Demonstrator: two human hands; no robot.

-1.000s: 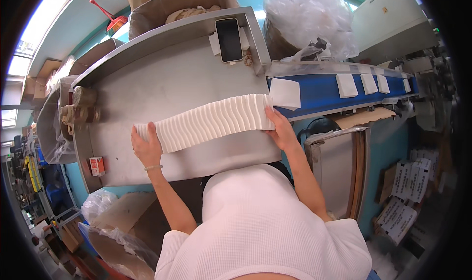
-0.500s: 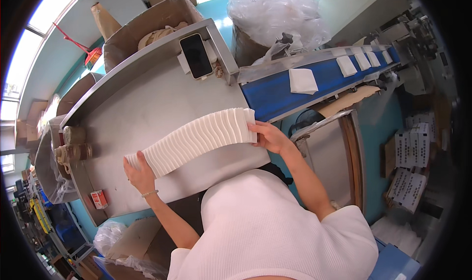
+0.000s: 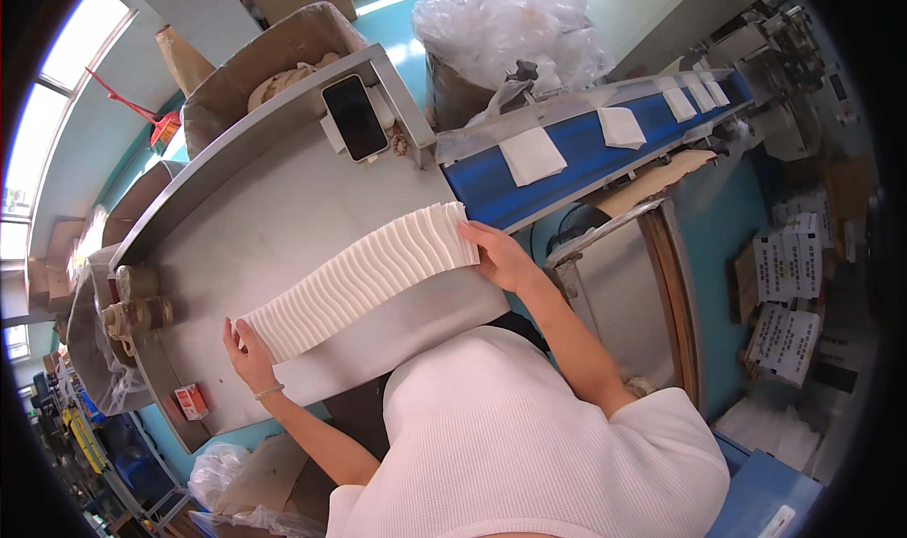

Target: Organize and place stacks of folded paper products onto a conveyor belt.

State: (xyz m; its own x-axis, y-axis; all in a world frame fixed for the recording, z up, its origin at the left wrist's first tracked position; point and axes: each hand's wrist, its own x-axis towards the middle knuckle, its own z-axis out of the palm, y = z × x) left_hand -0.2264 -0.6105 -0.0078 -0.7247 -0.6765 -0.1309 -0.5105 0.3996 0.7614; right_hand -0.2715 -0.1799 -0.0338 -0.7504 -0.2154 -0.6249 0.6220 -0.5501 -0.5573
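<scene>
A long, slightly curved row of white folded napkins [image 3: 354,278] stands on edge across the metal table [image 3: 246,193]. At its left end my left hand [image 3: 249,358] grips the outermost napkins, thumb on the near side and fingers round the end. My right hand [image 3: 501,256] closes on the row's right end, beside the conveyor, with its fingertips against the last napkins. Beyond it, a flat folded napkin [image 3: 532,155] lies on the end of the blue conveyor belt [image 3: 581,165] closest to the table.
Farther up the belt lie another napkin [image 3: 621,128] and several more. A phone [image 3: 355,118] rests at the table's back corner. A small red-and-white box [image 3: 191,402] sits at the left front edge, near rolls of twine [image 3: 140,302]. Behind stands a large carton [image 3: 274,61].
The napkins on the belt have moved toward the table. My right hand has closed up the gap at the row's right end. The whole view has shifted slightly.
</scene>
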